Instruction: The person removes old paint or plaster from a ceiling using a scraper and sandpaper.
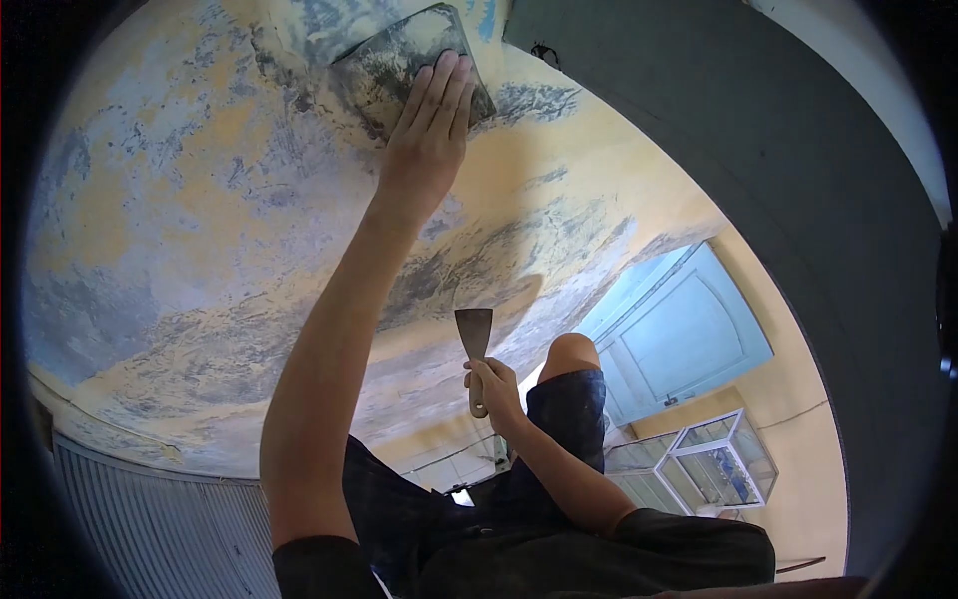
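My left hand (pixel 429 130) is raised high with its fingers laid along a dark square plate (pixel 389 75). Pale, dried-looking smears cover the plate, which overlaps the patchy wall (pixel 210 230) in this view. The thumb of that hand is hidden. Lower down, my right hand (pixel 493 387) is closed around the light handle of a putty knife (pixel 475 334). Its dark, flared blade points up. The wall is yellow and pale blue, streaked with rough grey patches around both hands.
A dark curved band (pixel 738 150) runs down the right side. Beyond my bent knee (pixel 573 351) are a light blue door (pixel 689 329) and a glass-sided cabinet (pixel 714 464). Grey corrugated sheeting (pixel 160 519) fills the lower left.
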`<action>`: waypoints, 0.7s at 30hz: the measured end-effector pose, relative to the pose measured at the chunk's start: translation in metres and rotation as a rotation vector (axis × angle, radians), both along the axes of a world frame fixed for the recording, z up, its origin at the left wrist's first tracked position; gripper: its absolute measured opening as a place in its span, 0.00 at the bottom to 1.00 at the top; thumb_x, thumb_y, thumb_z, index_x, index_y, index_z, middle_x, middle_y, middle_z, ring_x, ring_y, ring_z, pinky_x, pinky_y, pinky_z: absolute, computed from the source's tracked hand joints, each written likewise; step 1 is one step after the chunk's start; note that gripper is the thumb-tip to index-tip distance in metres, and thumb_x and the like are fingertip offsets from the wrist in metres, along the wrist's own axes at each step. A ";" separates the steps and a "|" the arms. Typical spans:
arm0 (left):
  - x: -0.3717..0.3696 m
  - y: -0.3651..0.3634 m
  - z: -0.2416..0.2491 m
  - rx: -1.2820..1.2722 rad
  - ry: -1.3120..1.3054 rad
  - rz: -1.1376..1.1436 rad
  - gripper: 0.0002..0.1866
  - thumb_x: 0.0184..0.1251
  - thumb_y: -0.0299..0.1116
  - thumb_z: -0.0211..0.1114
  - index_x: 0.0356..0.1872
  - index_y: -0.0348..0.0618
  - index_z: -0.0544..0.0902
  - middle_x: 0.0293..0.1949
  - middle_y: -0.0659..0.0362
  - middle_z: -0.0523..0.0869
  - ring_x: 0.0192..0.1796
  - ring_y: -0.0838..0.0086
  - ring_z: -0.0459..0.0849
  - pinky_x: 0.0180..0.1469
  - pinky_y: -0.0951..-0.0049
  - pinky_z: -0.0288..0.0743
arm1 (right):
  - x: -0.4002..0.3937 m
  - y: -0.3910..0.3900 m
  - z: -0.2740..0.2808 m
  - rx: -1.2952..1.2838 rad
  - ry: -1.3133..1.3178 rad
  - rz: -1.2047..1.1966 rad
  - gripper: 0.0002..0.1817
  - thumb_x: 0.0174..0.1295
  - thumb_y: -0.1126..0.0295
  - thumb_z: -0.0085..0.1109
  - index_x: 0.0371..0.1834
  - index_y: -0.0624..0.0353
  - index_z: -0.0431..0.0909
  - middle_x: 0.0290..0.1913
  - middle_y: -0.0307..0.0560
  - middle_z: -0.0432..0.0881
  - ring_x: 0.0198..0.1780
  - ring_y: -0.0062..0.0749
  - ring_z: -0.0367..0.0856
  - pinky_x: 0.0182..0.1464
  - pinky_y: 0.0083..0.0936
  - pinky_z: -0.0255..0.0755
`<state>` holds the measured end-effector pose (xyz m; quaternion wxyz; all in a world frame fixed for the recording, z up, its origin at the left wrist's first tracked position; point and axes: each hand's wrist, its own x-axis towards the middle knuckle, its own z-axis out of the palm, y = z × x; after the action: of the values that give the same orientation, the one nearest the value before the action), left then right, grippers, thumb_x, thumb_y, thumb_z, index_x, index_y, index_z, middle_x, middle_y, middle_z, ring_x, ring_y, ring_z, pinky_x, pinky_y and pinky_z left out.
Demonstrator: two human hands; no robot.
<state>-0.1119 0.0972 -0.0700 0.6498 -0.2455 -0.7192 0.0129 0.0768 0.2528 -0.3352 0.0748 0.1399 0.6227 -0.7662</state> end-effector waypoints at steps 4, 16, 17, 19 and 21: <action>-0.002 -0.024 0.021 0.007 0.014 0.055 0.28 0.66 0.25 0.61 0.68 0.34 0.68 0.72 0.50 0.68 0.76 0.60 0.64 0.80 0.57 0.55 | -0.002 -0.002 -0.003 -0.008 0.024 0.008 0.15 0.71 0.62 0.55 0.43 0.64 0.81 0.28 0.40 0.79 0.25 0.18 0.71 0.26 0.18 0.64; 0.000 0.011 0.011 0.098 0.026 -0.022 0.24 0.64 0.23 0.61 0.62 0.34 0.74 0.71 0.49 0.70 0.76 0.58 0.63 0.79 0.56 0.56 | -0.001 -0.001 0.000 0.012 0.010 0.008 0.14 0.71 0.63 0.55 0.44 0.65 0.81 0.28 0.40 0.79 0.25 0.18 0.71 0.26 0.18 0.63; 0.004 0.012 0.012 0.082 0.006 -0.005 0.24 0.65 0.26 0.61 0.63 0.34 0.74 0.70 0.49 0.71 0.75 0.58 0.66 0.79 0.58 0.57 | -0.002 -0.002 0.001 0.018 0.010 0.002 0.14 0.71 0.63 0.55 0.44 0.65 0.81 0.28 0.40 0.79 0.24 0.18 0.71 0.26 0.18 0.64; 0.002 -0.008 0.028 0.105 0.033 -0.001 0.22 0.64 0.23 0.61 0.60 0.35 0.76 0.71 0.48 0.69 0.76 0.55 0.63 0.79 0.54 0.56 | -0.003 -0.005 -0.002 0.018 0.007 0.002 0.14 0.71 0.63 0.55 0.44 0.65 0.81 0.28 0.41 0.79 0.24 0.18 0.71 0.26 0.18 0.64; 0.015 -0.034 0.055 0.127 0.118 0.179 0.19 0.65 0.23 0.60 0.58 0.36 0.79 0.72 0.46 0.68 0.77 0.52 0.61 0.79 0.50 0.55 | -0.002 -0.005 -0.006 0.007 -0.015 0.008 0.14 0.71 0.63 0.55 0.43 0.65 0.81 0.28 0.41 0.79 0.24 0.18 0.71 0.26 0.18 0.64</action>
<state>-0.0969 0.0628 -0.0149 0.7014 -0.1374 -0.6983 0.0398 0.0744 0.2481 -0.3410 0.0819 0.1434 0.6255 -0.7625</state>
